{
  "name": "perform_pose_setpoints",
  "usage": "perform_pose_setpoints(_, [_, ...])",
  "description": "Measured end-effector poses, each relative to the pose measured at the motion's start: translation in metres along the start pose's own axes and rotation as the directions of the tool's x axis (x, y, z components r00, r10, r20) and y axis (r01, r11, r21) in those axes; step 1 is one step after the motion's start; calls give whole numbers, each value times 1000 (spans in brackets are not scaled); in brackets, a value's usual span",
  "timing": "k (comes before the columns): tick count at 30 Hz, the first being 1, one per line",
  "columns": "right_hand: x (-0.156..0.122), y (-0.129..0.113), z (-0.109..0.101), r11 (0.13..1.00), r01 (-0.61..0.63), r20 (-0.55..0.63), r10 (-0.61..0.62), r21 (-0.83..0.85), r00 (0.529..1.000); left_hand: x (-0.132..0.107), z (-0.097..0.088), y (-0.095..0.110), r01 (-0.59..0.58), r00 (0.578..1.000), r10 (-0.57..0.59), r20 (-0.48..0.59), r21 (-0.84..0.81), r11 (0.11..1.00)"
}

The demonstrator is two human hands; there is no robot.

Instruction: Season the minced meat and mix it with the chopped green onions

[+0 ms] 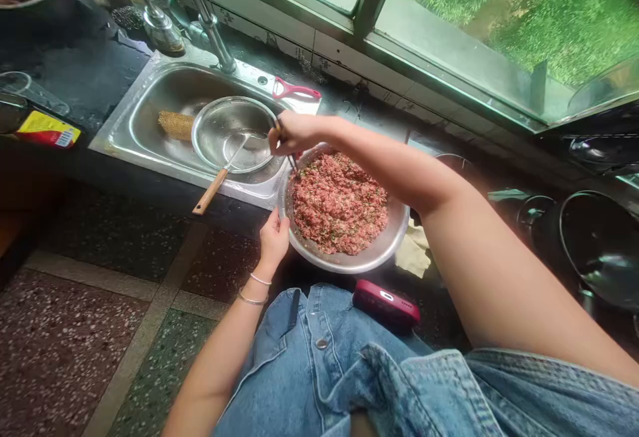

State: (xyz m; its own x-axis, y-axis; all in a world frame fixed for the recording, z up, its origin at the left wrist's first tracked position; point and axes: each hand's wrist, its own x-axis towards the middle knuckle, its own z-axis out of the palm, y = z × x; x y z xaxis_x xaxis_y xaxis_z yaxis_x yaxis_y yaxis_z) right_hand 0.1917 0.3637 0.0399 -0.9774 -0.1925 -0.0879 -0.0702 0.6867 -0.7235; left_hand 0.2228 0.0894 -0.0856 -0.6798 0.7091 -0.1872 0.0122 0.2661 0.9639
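Note:
A wide metal bowl (344, 265) stands on the dark counter, holding minced meat (339, 204) flecked with green bits. My left hand (274, 236) grips the bowl's rim at its left side, thumb on the outside. Over the bowl's upper left edge, my right hand (294, 132) is closed around dark chopsticks (292, 163), whose tips reach down to the meat's edge. Just left of that hand, a second metal bowl (210, 118) sits in the sink. Across its rim rests a wooden-handled utensil (212, 191); its head lies inside the bowl.
The steel sink (120, 138) holds a brown scrubber (176, 124). A red peeler (297, 91) lies on its back ledge near the faucet (214, 38). A phone in a dark red case (387, 304) is at the counter's front edge. A black pan (599, 244) stands at the right.

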Motion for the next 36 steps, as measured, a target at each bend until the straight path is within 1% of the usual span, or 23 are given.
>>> perform_pose_setpoints(2, [-22,29,-21,993,-93,-117,101,77,988,1,-1,-1,1,1000,-1,26,28,1000])
perform_pose_setpoints(4, [-57,51,-39,966,-205,-248,240,158,939,0,-2,-4,10,999,-11,36,40,999])
perform_pose_setpoints(6, [-105,63,-48,925,-289,-368,366,246,855,-1,-2,-7,26,999,-27,27,38,999])
perform_pose_setpoints(8, [-163,66,-44,879,-353,-476,472,322,742,2,-1,-9,44,999,-44,2,43,998])
perform_pose_setpoints(11, [-246,59,-15,787,-461,-550,617,411,564,16,6,-9,74,993,-70,-97,46,996])
perform_pose_setpoints(13, [-288,47,16,728,-505,-547,684,464,483,31,14,-6,91,978,-87,-189,17,996])
perform_pose_setpoints(15, [-311,29,55,721,-505,-591,686,474,425,46,22,0,74,965,-72,-254,-4,997])
perform_pose_setpoints(17, [-313,3,99,766,-495,-686,616,409,387,57,29,6,28,966,-20,-257,28,999])
perform_pose_setpoints(19, [-299,-27,141,815,-504,-764,512,287,393,63,32,10,-17,975,38,-220,95,995])
perform_pose_setpoints(20, [-289,-42,160,837,-502,-784,456,217,422,64,32,11,-36,978,61,-201,128,991])
perform_pose_setpoints(22, [-273,-68,189,887,-456,-784,336,77,522,64,30,12,-68,980,99,-175,178,982])
perform_pose_setpoints(24, [-271,-85,201,920,-392,-751,248,-16,612,63,28,12,-92,979,125,-159,203,975])
perform_pose_setpoints(25, [-277,-88,201,924,-381,-743,228,-40,629,63,27,13,-98,979,132,-153,208,973])
perform_pose_setpoints(26, [-285,-88,197,916,-398,-758,225,-50,612,63,27,13,-103,979,136,-150,210,972])
perform_pose_setpoints(27, [-295,-83,191,897,-439,-791,238,-44,564,62,26,14,-108,979,140,-147,208,972])
perform_pose_setpoints(28, [-303,-75,183,871,-491,-836,252,-24,488,62,26,15,-115,979,146,-144,203,972])
perform_pose_setpoints(30, [-303,-53,168,820,-570,-916,266,51,301,62,25,17,-136,977,163,-136,187,973])
perform_pose_setpoints(31, [-293,-42,163,807,-583,-938,272,99,216,62,25,17,-145,976,170,-134,178,973])
perform_pose_setpoints(32, [-277,-32,162,802,-580,-947,281,143,154,62,25,18,-150,976,173,-132,171,974])
perform_pose_setpoints(33, [-256,-25,165,804,-568,-949,292,175,122,62,25,19,-151,976,174,-132,166,974])
perform_pose_setpoints(34, [-234,-23,170,811,-553,-947,300,190,115,62,25,19,-149,976,172,-131,164,975])
perform_pose_setpoints(35, [-213,-26,179,825,-535,-940,306,183,150,62,25,19,-146,977,168,-129,163,976])
perform_pose_setpoints(36, [-198,-32,190,849,-506,-926,302,152,228,62,25,19,-143,978,165,-126,161,976])
